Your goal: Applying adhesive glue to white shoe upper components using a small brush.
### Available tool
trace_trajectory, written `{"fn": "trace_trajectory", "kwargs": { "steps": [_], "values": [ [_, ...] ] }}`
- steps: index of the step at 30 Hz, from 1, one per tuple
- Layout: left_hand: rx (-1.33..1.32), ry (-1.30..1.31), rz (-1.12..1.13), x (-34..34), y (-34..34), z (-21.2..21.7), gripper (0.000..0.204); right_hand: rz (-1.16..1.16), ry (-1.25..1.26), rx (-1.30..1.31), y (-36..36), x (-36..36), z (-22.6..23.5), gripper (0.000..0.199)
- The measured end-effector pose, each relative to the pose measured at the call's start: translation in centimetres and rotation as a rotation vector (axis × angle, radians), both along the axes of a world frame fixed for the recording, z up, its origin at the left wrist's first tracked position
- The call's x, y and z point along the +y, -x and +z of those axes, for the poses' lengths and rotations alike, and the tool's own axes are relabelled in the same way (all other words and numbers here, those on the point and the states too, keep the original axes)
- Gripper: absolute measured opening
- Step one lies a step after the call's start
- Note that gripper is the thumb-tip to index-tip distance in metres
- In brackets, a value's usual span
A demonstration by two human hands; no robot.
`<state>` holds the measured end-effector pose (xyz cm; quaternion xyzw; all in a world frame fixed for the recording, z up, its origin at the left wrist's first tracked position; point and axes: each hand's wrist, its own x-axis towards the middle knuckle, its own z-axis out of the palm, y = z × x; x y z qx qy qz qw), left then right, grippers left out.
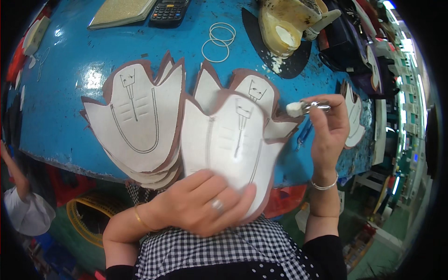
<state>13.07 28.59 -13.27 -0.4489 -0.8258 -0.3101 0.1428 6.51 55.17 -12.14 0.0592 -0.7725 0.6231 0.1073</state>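
The left hand [207, 203], slightly blurred, is lying over the lower end of a white stitched shoe-upper piece [221, 140] with a brown edge, its fingers bent and the thumb standing apart; whether it is pinching the edge or only resting on the face, I cannot tell. That piece is overhanging the near edge of the blue bench [60, 112] and partly covering a similar upper piece [256, 86] behind it. The right hand [329, 135] is closing thumb and fingers around a metal-collared brush [313, 108], whose white tip is pointing left, just beside the pieces' right side. 1 stack of matching uppers [137, 121] is lying to the left, and a blue pen-like tool [304, 132] is resting near the right wrist.
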Motion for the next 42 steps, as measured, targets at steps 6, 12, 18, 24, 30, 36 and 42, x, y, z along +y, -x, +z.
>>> {"fn": "trace_trajectory", "kwargs": {
  "steps": [6,12,18,24,30,36,42],
  "values": [
    [-0.001,0.072,0.502,-5.5,0.6,1.2,0.039,0.062,-0.158,-0.125,-0.6,-0.1,-0.7,0.019],
    [-0.266,0.003,0.245,-2.1,0.4,-0.8,0.038,0.109,-0.408,-0.127,-0.8,-2.6,-1.8,0.022],
    [-0.227,0.088,0.085,-0.5,0.3,-2.4,0.044,0.162,-0.668,0.177,0.6,-3.5,-2.8,0.023],
    [-0.099,0.263,0.051,-0.2,0.5,-1.6,0.035,0.072,-0.868,0.400,1.6,-3.2,-2.7,0.024],
    [-0.078,0.215,0.089,0.3,0.9,-2.0,0.030,0.370,-0.750,0.402,-0.6,-3.7,-2.0,0.026],
    [-0.077,0.146,0.070,1.4,2.5,-1.8,0.031,0.003,-0.269,0.111,5.1,-0.2,-0.9,0.016],
    [0.148,-0.098,0.213,-1.7,2.2,2.0,0.034,-0.153,-0.425,0.157,15.8,4.7,-2.7,0.025]
  ]
}}
